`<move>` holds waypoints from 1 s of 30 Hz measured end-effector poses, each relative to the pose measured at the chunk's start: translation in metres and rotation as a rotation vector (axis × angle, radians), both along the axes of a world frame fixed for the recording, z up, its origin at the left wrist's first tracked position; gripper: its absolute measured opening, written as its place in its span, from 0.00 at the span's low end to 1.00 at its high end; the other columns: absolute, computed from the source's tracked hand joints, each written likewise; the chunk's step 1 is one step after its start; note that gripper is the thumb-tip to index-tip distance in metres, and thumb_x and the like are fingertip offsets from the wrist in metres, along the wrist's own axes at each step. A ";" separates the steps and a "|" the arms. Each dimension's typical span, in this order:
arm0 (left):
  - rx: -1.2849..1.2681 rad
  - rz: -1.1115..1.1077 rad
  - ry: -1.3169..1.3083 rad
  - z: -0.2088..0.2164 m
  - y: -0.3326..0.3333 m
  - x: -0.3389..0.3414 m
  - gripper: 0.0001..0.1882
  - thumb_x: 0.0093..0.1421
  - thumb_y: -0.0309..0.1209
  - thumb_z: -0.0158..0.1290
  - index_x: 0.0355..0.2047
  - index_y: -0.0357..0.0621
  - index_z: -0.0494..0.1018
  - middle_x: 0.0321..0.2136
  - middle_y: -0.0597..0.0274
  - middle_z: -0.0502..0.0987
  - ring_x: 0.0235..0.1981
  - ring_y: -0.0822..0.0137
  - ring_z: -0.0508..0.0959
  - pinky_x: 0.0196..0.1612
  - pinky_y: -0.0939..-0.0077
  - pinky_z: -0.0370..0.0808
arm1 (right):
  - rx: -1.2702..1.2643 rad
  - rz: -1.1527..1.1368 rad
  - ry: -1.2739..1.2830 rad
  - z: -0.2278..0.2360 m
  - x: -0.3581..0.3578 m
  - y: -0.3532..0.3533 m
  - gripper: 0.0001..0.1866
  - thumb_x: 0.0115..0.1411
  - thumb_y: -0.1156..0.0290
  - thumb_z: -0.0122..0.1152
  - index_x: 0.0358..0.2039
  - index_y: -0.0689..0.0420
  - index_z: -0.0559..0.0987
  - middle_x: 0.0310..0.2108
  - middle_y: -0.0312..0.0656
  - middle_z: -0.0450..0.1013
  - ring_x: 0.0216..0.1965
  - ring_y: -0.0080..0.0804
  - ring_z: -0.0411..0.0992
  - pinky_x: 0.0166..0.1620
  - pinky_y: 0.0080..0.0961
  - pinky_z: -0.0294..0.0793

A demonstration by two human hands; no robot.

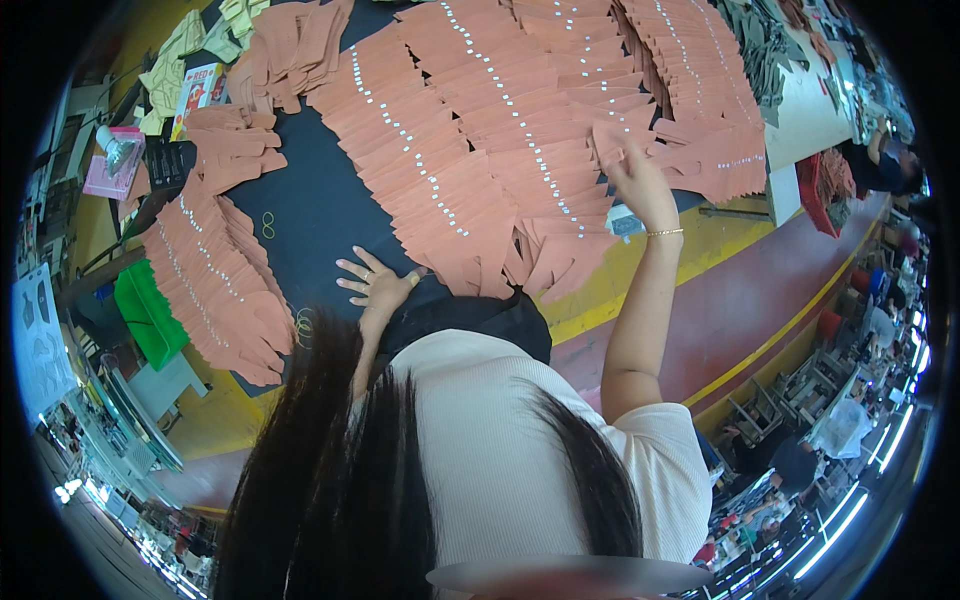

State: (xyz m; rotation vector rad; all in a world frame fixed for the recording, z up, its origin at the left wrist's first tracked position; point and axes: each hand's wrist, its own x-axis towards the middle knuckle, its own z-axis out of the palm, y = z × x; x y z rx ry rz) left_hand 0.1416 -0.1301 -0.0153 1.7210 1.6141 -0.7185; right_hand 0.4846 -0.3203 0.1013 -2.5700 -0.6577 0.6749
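Note:
Salmon-coloured glove pieces [400, 130] lie overlapped in long rows across a dark table [315, 190], many marked with small white labels. My left hand [381, 287] rests flat on the dark tabletop near its front edge, fingers spread, holding nothing. Over the rows on the right, my right hand [640, 182] reaches out with its fingers stretched apart above or on the pieces; its fingertips blend into their colour, so contact is unclear. A smaller fanned stack of the same glove pieces [215, 285] is on the left, with loose glove pieces [230, 145] beyond it.
A green bin [150, 315] stands left of the table. At the far left are a box [197, 95], a pink pack [113, 165] and pale yellow pieces [175, 60]. Dark grey pieces [760, 60] and a red crate [822, 195] are at the right.

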 end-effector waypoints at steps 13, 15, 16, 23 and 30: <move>-0.011 -0.016 0.007 -0.011 0.001 -0.003 0.77 0.38 0.59 0.68 0.66 0.46 0.18 0.62 0.34 0.10 0.63 0.26 0.17 0.62 0.28 0.36 | -0.461 0.121 0.535 0.006 -0.036 -0.048 0.23 0.55 0.70 0.53 0.53 0.54 0.75 0.30 0.48 0.79 0.25 0.35 0.78 0.34 0.30 0.77; -0.014 -0.019 0.021 -0.011 0.002 -0.003 0.77 0.39 0.59 0.68 0.66 0.46 0.18 0.62 0.34 0.10 0.63 0.26 0.17 0.62 0.27 0.37 | -0.455 0.071 0.548 0.000 -0.041 -0.055 0.22 0.55 0.69 0.54 0.51 0.53 0.76 0.27 0.48 0.79 0.27 0.37 0.79 0.36 0.32 0.77; -0.014 -0.022 0.028 -0.011 0.001 -0.004 0.77 0.39 0.59 0.67 0.66 0.46 0.17 0.62 0.34 0.10 0.63 0.26 0.17 0.62 0.27 0.37 | -0.466 0.071 0.473 -0.005 -0.043 -0.060 0.21 0.55 0.69 0.55 0.51 0.53 0.76 0.28 0.48 0.79 0.30 0.39 0.78 0.38 0.34 0.77; -0.026 -0.024 0.087 -0.003 0.002 0.003 0.76 0.41 0.58 0.67 0.65 0.45 0.16 0.62 0.34 0.09 0.63 0.26 0.18 0.62 0.27 0.38 | -0.432 0.023 0.139 -0.051 -0.053 -0.094 0.22 0.53 0.66 0.59 0.50 0.54 0.72 0.44 0.52 0.74 0.46 0.50 0.73 0.48 0.43 0.73; -0.015 -0.027 0.087 -0.003 0.002 0.002 0.75 0.41 0.56 0.68 0.66 0.46 0.18 0.63 0.37 0.11 0.64 0.28 0.20 0.62 0.29 0.40 | -0.201 -0.262 0.111 -0.093 -0.067 -0.113 0.31 0.49 0.64 0.67 0.54 0.52 0.68 0.49 0.51 0.70 0.50 0.52 0.71 0.51 0.43 0.71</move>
